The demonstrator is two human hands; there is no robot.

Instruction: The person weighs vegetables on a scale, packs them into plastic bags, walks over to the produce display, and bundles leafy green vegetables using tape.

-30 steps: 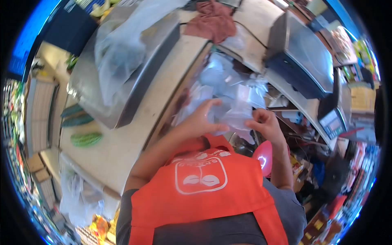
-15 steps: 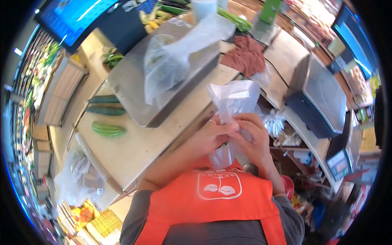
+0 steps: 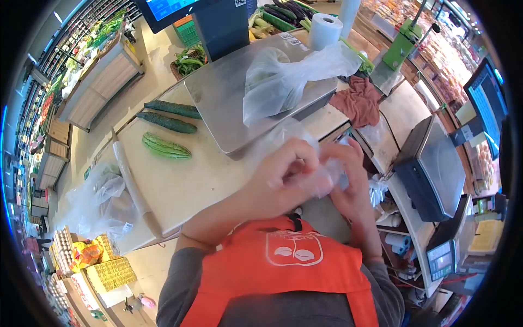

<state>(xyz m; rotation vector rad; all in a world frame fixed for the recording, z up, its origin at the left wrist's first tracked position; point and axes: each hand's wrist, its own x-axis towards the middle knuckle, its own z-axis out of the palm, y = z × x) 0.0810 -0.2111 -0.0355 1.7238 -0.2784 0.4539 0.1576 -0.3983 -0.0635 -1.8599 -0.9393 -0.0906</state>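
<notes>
In front of my apron, both hands are up close together, working a thin clear plastic bag. My left hand has its fingers curled in a pinch on the bag's film. Bunched film sits between the fingers of my right hand, which are also closed. Motion smears the fingertips, and part of the bag is hidden behind my left hand. Beyond them, a filled plastic bag lies on the metal scale plate. Left of the plate are two dark cucumbers and a pale green bitter melon.
A roll of plastic bags stands behind the scale. At the right are a brown cloth, a green bag-sealing stand and a second scale. More plastic bags hang at the counter's left edge.
The view has shifted, showing more of the counter's far side. My hands have drawn the bag's film into a tighter bunch; its upright, spread top has dropped behind my left hand.
</notes>
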